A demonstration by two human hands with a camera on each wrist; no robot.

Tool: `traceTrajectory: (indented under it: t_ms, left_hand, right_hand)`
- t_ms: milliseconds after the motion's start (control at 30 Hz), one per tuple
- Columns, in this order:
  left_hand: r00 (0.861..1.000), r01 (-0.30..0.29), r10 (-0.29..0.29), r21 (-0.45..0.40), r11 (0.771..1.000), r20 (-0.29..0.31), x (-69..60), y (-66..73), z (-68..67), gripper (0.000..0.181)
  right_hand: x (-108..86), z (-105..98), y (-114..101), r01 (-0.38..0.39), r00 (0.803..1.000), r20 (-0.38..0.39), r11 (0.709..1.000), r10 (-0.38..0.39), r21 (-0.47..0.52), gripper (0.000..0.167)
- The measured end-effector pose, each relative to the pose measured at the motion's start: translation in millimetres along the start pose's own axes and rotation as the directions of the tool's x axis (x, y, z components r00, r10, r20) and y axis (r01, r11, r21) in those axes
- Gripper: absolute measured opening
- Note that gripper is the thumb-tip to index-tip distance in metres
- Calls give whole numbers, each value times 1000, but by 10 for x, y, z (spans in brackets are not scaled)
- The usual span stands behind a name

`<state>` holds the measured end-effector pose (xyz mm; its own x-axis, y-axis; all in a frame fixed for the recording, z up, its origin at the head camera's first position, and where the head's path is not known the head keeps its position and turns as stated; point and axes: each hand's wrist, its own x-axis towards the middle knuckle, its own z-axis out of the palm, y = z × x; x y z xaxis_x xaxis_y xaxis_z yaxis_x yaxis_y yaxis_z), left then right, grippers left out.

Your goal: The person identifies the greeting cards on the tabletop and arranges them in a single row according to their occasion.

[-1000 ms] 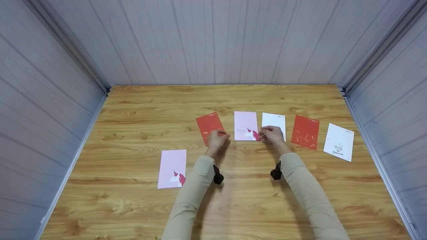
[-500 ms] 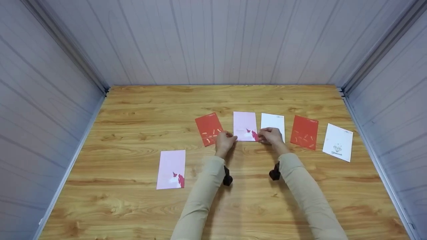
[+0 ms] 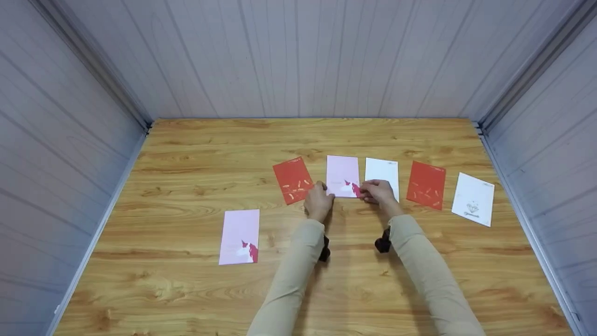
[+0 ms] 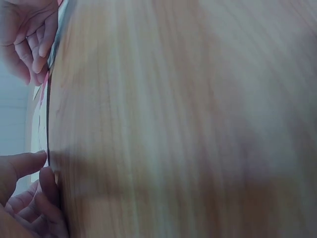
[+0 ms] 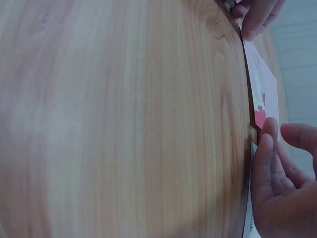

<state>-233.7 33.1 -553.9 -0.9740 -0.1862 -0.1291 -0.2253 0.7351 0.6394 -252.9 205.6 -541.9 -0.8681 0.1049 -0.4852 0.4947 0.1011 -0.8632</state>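
Note:
In the head view, my left hand (image 3: 319, 203) pinches the lower left corner of a pink unicorn card (image 3: 341, 172). My right hand (image 3: 380, 192) pinches the card's lower right edge between thumb and fingers. That card lies between both hands, as the pink card (image 5: 261, 82) in the right wrist view also shows. Partly beneath my right hand is a white card (image 3: 382, 168). A red card (image 3: 290, 179) lies tilted beside my left hand. Some fingertips are hidden from the head camera.
A second red card (image 3: 425, 185) and another white card (image 3: 473, 199) lie to the right on the wooden table (image 3: 177, 289). Another pink unicorn card (image 3: 239, 235) lies nearer, left of my left forearm. Panel walls (image 3: 298, 56) enclose the table's back and sides.
My left hand has moved right, from the red card to the pink card's lower left corner. The right hand has stayed almost in place at the pink card's right edge.

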Motion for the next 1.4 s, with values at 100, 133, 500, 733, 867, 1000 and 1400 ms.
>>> traceTrajectory:
  t_ms: [100,133,500,733,867,1000,1400]
  left_hand:
    - [1000,-1,1,22,1000,-2,3,-1,6,24]
    - [1000,2,-2,25,1000,0,4,0,8,23]
    - [1000,12,-13,47,999,21,14,14,9,23]
    - [999,1,-2,36,999,32,15,-2,8,23]
    - [999,-12,11,26,1000,35,13,-22,-4,23]
    - [1000,-17,17,-4,1000,25,8,-39,-16,22]
    - [1000,8,-6,-184,983,15,37,-108,-76,23]
  right_hand:
    - [-3,5,8,7,1000,5,1000,-7,14,29]
    - [-1,7,9,9,1000,6,1000,-9,20,29]
    - [63,60,39,43,999,-14,999,-43,25,30]
    - [66,70,70,45,999,1,999,-46,21,31]
    - [51,76,73,51,999,8,997,-51,50,33]
    - [33,76,71,58,998,17,993,-60,99,36]
    - [-21,59,108,91,993,57,987,-99,134,36]
